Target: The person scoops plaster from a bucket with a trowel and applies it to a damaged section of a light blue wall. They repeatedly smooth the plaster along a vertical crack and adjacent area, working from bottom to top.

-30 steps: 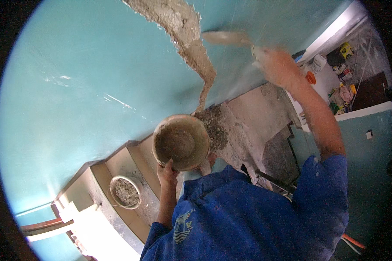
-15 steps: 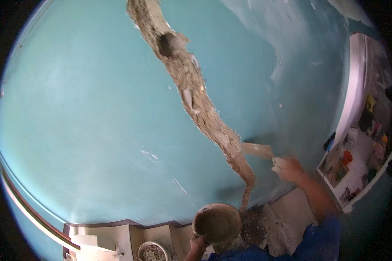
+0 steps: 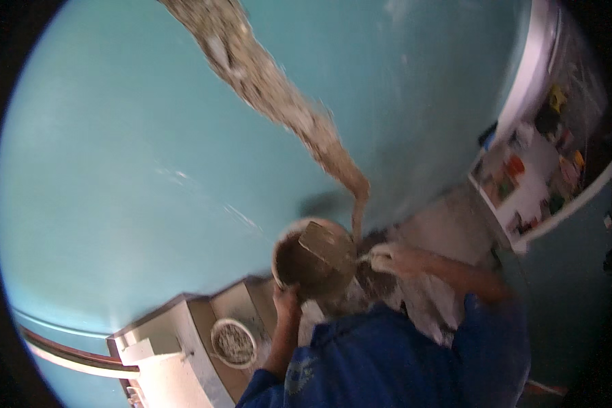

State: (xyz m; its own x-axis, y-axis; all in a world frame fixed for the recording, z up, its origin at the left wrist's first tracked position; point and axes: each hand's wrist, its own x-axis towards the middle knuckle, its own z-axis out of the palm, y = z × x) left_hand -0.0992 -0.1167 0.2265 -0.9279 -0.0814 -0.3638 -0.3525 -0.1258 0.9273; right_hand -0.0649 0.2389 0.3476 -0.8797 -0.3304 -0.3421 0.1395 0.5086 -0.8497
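Note:
My left hand [image 3: 287, 299] grips the rim of a round bowl [image 3: 279, 262] with greyish-brown mortar in it. The fingers of my right hand [image 3: 394, 260] are wrapped round the handle of a plastering trowel [image 3: 326, 245]. Its flat rectangular blade, smeared with mortar, lies over the bowl's opening; whether it touches the mortar I cannot tell. Beyond the bowl, a rough chased channel [image 3: 279, 92] runs down the teal wall [image 3: 149, 136] from upper left, bends near its bottom and ends close to the bowl's far right side.
White-edged steps [image 3: 197, 347] lie at the lower left, with a white bucket [image 3: 234, 343] of rubble standing on them. A brown and white rail [image 3: 81, 357] slopes at far left. Through an opening on the right, various coloured items lie on a pale surface [image 3: 530, 177].
My right hand has brought the trowel from the channel's lower part down and left over the bowl. My view has tilted downward, showing more of my blue sleeves and the steps.

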